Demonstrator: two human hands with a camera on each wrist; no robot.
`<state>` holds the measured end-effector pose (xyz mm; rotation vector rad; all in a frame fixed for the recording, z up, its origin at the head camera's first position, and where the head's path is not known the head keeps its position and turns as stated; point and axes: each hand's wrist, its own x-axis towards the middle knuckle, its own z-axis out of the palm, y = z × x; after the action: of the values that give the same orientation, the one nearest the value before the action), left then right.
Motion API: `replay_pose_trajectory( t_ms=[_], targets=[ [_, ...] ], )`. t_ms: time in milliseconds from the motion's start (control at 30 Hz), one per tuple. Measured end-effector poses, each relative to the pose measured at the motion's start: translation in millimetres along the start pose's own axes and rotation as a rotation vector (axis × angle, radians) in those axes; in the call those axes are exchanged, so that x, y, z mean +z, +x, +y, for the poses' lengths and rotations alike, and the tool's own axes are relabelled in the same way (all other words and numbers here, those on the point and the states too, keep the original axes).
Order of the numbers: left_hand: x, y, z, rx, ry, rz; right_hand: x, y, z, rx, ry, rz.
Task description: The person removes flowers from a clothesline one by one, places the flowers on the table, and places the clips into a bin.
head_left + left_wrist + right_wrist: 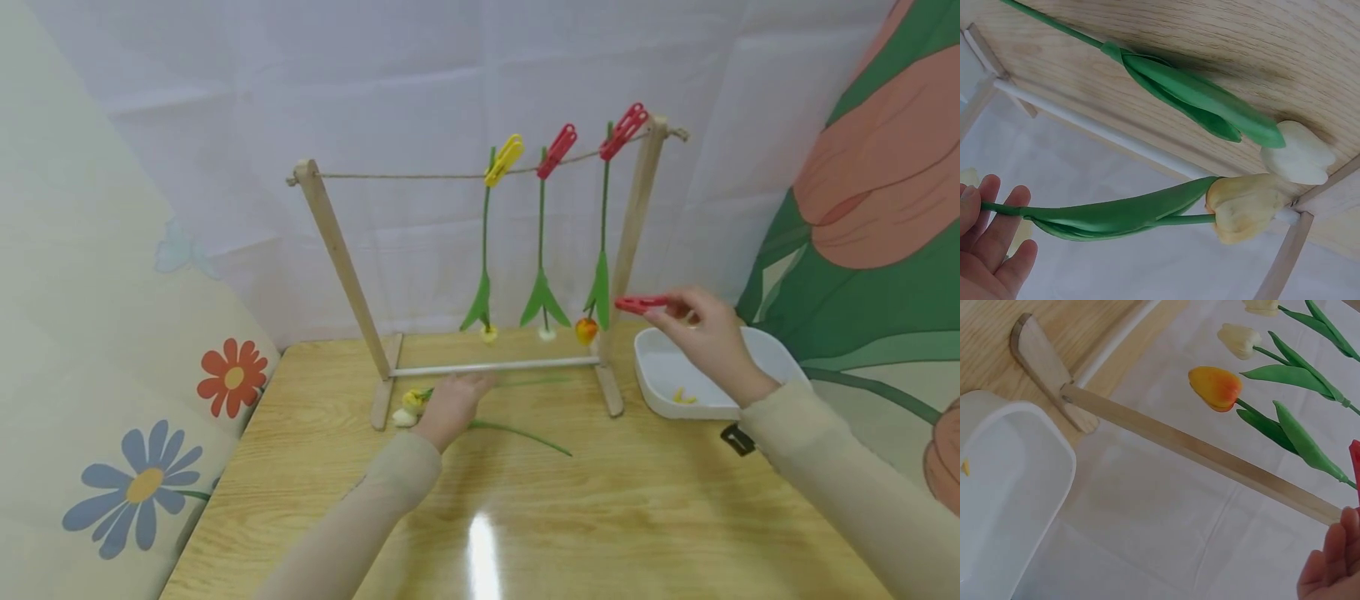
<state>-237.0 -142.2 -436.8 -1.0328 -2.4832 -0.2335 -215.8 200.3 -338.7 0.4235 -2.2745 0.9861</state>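
Observation:
In the head view my left hand (452, 408) is low over the table by the rack's crossbar. It pinches the stem of a pale yellow tulip (1244, 209) with green leaves, raised off the table. A white tulip (1300, 153) lies on the table just below it. My right hand (708, 333) pinches a red clothespin (640, 304) between thumb and fingers, right of the rack. Three tulips hang upside down from the rack's string: a pale yellow one on a yellow clothespin (504, 160), a white one on a red clothespin (557, 152), and an orange tulip (587, 331) on another red one.
The wooden rack (341, 267) stands at the back of the table, string (397, 176) tied between its posts. A white basin (648, 387) on the right holds a small yellow piece (682, 396). Beside it lies a black object (738, 439). White cloth hangs behind.

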Motion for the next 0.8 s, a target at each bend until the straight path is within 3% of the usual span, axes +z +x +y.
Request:
replay_pose_trajectory(
  t_ms=[367, 600, 800],
  targets=[
    [5.4, -2.5, 3.4, -0.009, 0.065, -0.091, -4, -9, 11, 0.074, -0.019, -0.053],
    [7.7, -2.5, 9.2, -0.027, 0.088, -0.193, -5, -14, 22, 0.042, -0.031, -0.025],
    [13.0, -2.5, 13.3, -0.047, 0.079, -0.224, -6, -17, 29, 0.021, -0.035, -0.02]
  ],
)
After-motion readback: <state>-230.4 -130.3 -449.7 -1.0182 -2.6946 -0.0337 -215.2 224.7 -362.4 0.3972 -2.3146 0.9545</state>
